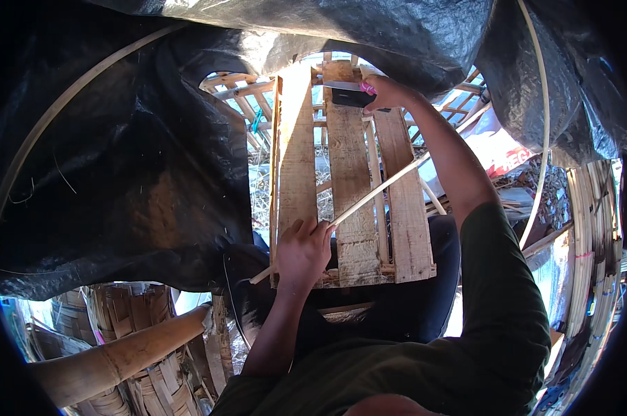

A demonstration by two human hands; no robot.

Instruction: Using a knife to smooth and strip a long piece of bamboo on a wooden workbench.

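Observation:
My left hand is closed round a long, thin bamboo strip near its lower end. The strip slants across the slatted wooden table in front of me, up to the right and under my right forearm. At the table's far end my right hand is closed round the pink handle of a knife, whose blade points left. Just beneath the blade is a flat black rectangular object, partly covered by my right fingers; I cannot tell what it is or whether they grip it too.
The wooden tabletop has gaps between its boards. Black plastic sheeting hangs at the left and overhead. A thick bamboo pole and woven baskets are at lower left. Bundled bamboo strips stand at the right.

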